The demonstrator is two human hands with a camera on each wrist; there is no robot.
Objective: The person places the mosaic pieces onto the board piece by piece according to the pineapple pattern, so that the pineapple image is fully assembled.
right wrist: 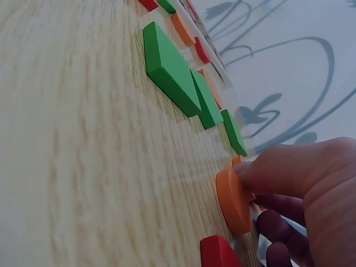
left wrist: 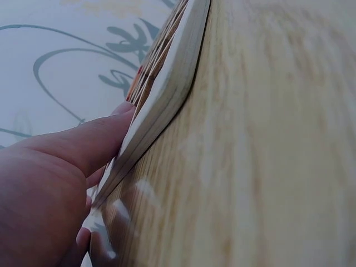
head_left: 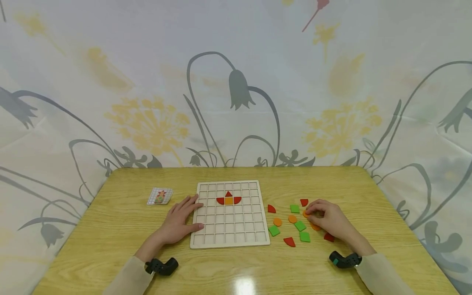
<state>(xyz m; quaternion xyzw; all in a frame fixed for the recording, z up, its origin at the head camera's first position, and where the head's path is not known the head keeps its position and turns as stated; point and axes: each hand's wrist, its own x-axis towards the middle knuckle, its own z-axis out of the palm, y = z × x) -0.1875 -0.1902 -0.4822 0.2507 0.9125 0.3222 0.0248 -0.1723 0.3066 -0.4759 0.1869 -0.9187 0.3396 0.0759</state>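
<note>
In the head view we saw the left hand laid with fingers spread over the left rim of the cream, square, wooden-looking grid board. This grip was apart and clamped on nothing; we took it to be steadying the board. Toward the board's far side a red triangle sat just beyond an orange square, with a red quarter-circle on either side of the square; the raised lines probably kept them in place. A small printed paper card lay to the left, where, we judged, neither hand would cover it. Right of the board, loose green squares, orange discs and red quarter-circle pieces were scattered over the wood-grain tabletop, likely for easy reach. The right hand had its grip together, thumb and fingertip pinching a flat orange disc at the right of that scatter.

In the left wrist view we saw the thumb resting on the board's edge, which suited steadying more than lifting.

In the right wrist view a second orange disc lay right by the thumb; whether they touched, we could not tell. The thumb mostly hid the pinched disc.
</note>
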